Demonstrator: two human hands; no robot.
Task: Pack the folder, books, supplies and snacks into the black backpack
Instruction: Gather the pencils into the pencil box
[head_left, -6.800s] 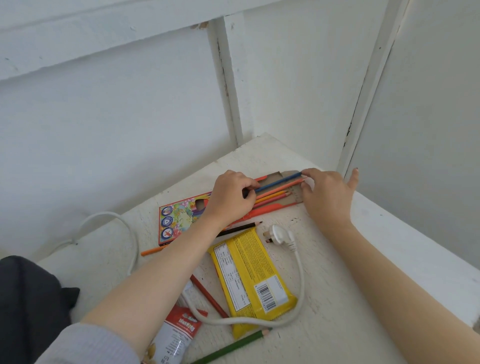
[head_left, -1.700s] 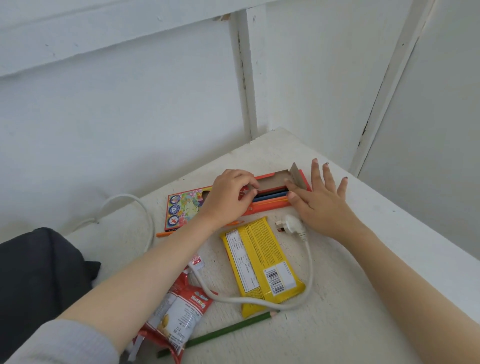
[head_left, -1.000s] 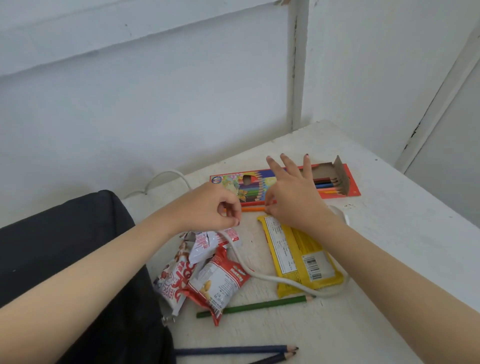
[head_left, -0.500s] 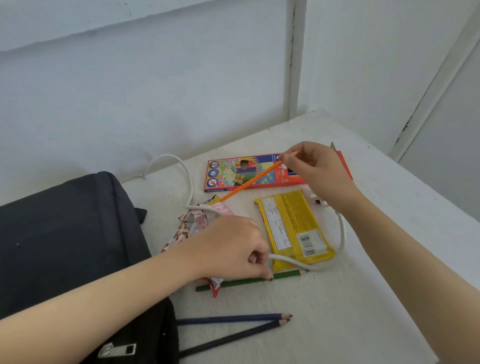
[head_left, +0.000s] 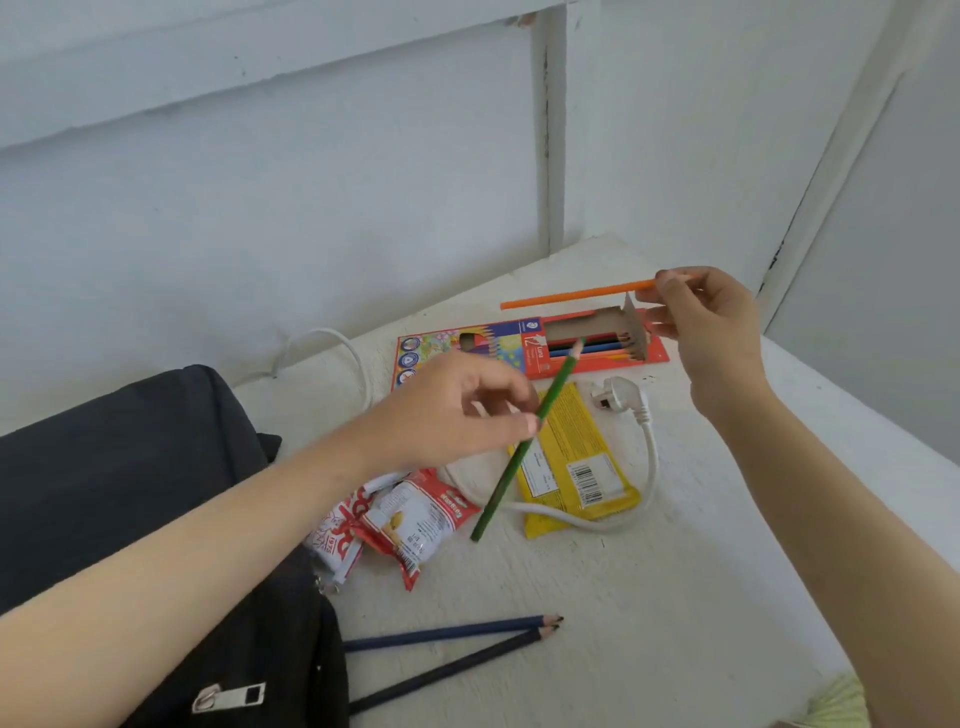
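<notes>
Two pencils pinched aloft — green pencil in the left hand, centre; orange pencil in the right hand, upper right — probably headed for the open pencil box; black backpack sits lower left.

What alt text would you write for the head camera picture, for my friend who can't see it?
A person's left hand pinches a green pencil; the right hand holds an orange pencil over an open pencil box on a white table. Snack packets, a white power cord, two dark pencils and a black backpack lie nearby.
</notes>
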